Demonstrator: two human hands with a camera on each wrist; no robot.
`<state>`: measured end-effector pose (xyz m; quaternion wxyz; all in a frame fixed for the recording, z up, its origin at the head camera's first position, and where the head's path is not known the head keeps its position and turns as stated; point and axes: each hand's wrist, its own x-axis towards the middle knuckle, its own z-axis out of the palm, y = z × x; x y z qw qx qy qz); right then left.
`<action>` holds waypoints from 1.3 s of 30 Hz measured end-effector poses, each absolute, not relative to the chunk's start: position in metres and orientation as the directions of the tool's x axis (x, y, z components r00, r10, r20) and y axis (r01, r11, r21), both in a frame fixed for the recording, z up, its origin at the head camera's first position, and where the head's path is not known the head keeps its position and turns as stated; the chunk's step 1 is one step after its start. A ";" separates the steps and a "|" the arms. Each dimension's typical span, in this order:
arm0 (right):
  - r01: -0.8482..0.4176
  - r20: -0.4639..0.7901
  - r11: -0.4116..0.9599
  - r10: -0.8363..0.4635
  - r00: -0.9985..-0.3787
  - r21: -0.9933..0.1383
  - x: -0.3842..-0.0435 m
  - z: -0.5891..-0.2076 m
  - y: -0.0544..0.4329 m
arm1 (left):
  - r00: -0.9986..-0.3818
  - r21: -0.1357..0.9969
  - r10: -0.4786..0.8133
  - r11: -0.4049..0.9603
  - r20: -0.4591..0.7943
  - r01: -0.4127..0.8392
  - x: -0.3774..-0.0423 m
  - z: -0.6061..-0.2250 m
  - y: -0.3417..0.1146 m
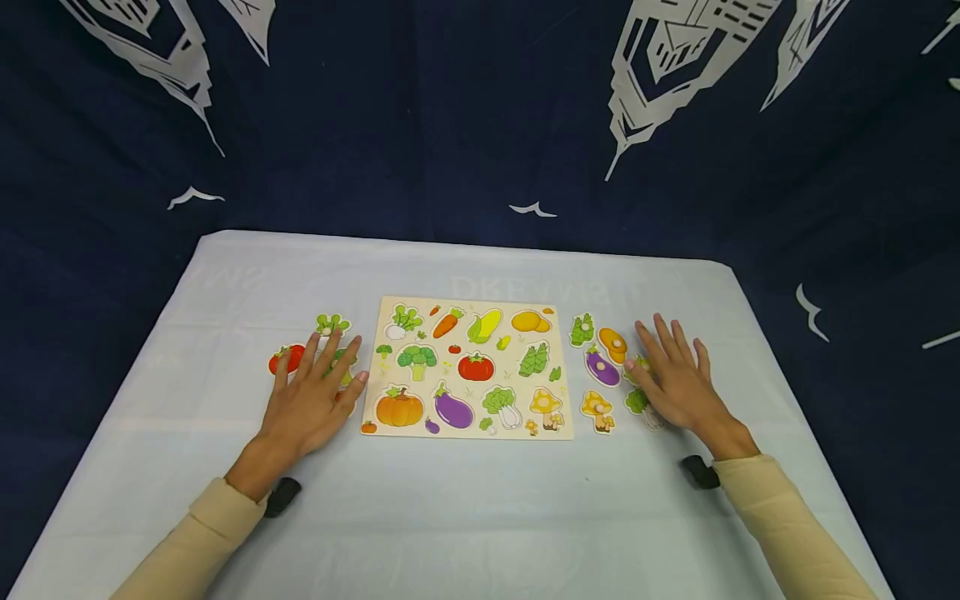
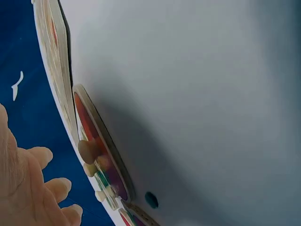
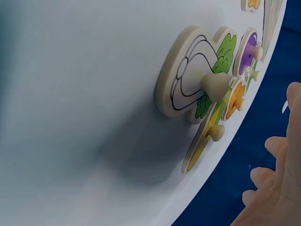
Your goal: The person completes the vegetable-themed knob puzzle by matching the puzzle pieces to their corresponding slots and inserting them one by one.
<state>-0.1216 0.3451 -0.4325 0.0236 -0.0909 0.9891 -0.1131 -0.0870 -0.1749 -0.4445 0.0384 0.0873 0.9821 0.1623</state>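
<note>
Hovering above bright, knobbed vegetable pieces [image 1: 603, 367], left fingers [image 1: 327, 352] and right fingers [image 1: 665, 336] stand spread apart.

A white worktop [image 1: 480, 517] spreads across the lower part of the head view, its far corners rounded and its surface lightly creased. Faint lettering [image 1: 528, 288] lies near the far edge, too pale to read with certainty. Beyond and to both sides hangs or lies a navy cloth [image 1: 420, 125], printed in pale grey. At its top, a left tower motif [image 1: 187, 67] and a right tower motif [image 1: 678, 54] taper downward, each beside a smaller pointed shape. Bird-like marks sit lower: one at left [image 1: 192, 192], one near the middle [image 1: 535, 208], another at right [image 1: 808, 308].
</note>
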 end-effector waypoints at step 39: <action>-0.313 0.020 0.888 -0.326 -0.945 -0.336 -0.131 -0.433 0.336 | -0.942 0.411 0.282 0.892 -0.182 0.188 -0.057 -0.455 -0.161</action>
